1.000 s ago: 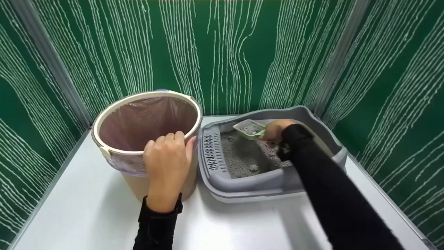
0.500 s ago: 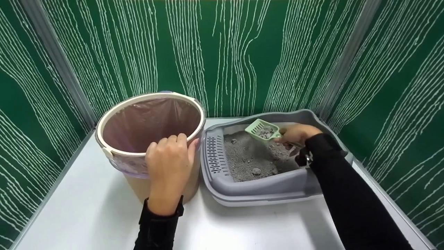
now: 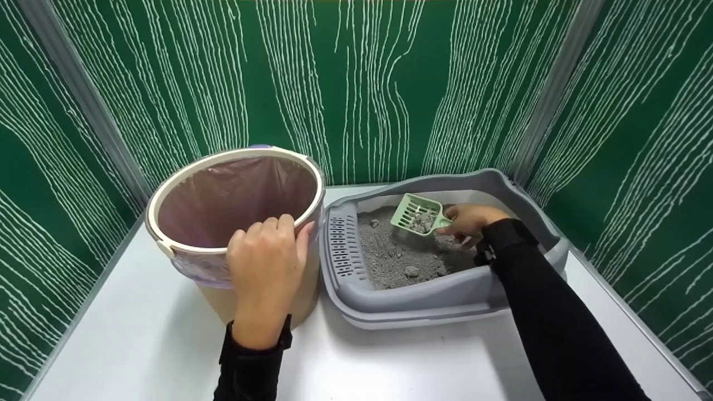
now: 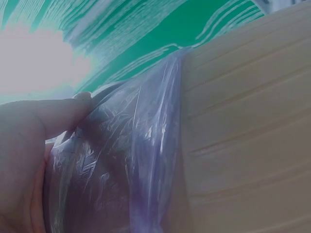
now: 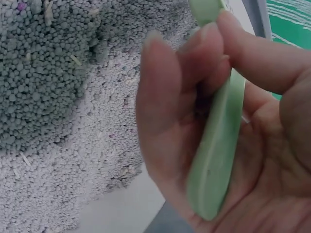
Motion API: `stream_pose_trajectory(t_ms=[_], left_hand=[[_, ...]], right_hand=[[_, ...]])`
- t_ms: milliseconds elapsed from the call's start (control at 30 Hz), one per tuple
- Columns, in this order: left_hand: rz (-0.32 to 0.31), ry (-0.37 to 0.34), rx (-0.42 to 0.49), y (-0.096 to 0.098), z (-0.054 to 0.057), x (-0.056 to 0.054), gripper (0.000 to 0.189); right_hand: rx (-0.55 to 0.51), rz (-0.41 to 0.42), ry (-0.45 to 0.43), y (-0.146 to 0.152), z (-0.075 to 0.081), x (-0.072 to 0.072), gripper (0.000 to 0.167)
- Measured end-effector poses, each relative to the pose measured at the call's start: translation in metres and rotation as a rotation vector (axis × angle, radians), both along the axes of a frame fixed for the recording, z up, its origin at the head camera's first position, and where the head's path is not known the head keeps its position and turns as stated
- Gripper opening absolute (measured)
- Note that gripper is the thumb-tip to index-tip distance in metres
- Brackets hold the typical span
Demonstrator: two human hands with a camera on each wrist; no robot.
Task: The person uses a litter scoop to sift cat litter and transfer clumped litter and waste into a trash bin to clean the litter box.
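Observation:
My left hand (image 3: 266,267) grips the near rim of a beige trash bin (image 3: 303,312), fingers over the edge and thumb along the outside. A thin clear purple liner (image 4: 155,141) folds down over the bin's outer wall in the left wrist view. My right hand (image 3: 470,220) holds a green litter scoop (image 3: 406,214) by its handle (image 5: 218,145), thumb and fingers pinching it. The slotted scoop is over the grey litter (image 3: 390,250), with several greyish clumps (image 3: 421,223) in its bowl. Around the litter stands a grey litter box (image 3: 412,298).
The litter box stands close to the bin's right side on a white table (image 3: 367,362). Loose lumps (image 3: 411,271) lie on the litter. Green panels (image 3: 379,111) with white lines enclose the back and both sides.
My right hand has moved right, then lowered the scoop slightly; its slots show more and its load has shrunk. Dust hangs below it. My left hand keeps its grip on the bin.

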State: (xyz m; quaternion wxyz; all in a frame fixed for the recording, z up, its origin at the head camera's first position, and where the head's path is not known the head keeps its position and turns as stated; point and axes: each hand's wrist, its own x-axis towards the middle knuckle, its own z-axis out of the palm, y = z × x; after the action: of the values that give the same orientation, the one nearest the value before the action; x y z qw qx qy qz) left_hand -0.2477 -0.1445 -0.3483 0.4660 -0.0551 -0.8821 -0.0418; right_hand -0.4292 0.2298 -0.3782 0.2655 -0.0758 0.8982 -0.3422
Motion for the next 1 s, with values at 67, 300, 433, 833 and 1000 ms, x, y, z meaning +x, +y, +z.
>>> stream_pose_trajectory(t_ms=[67,300,433,833,1000], left_hand=[[-0.001,0.001,0.000,0.0000,-0.0001,0.0001,0.042],[0.004,-0.018,-0.002,0.0001,0.0006,0.0003,0.042],[0.005,-0.023,0.000,0.0011,0.0008,0.0006,0.043],[-0.001,-0.016,0.006,0.0012,0.0014,0.0013,0.043],[-0.002,0.002,0.005,-0.0001,-0.0004,0.0007,0.042]], right_hand=[[0.001,0.000,-0.007,0.0014,-0.0008,-0.0009,0.065],[-0.034,0.035,-0.039,0.0043,-0.0034,-0.0082,0.042],[-0.060,0.042,-0.060,0.0072,-0.0031,-0.0097,0.052],[-0.049,0.008,0.022,0.0080,-0.0038,-0.0063,0.033],[0.001,0.019,0.066,0.0078,-0.0043,-0.0032,0.068]])
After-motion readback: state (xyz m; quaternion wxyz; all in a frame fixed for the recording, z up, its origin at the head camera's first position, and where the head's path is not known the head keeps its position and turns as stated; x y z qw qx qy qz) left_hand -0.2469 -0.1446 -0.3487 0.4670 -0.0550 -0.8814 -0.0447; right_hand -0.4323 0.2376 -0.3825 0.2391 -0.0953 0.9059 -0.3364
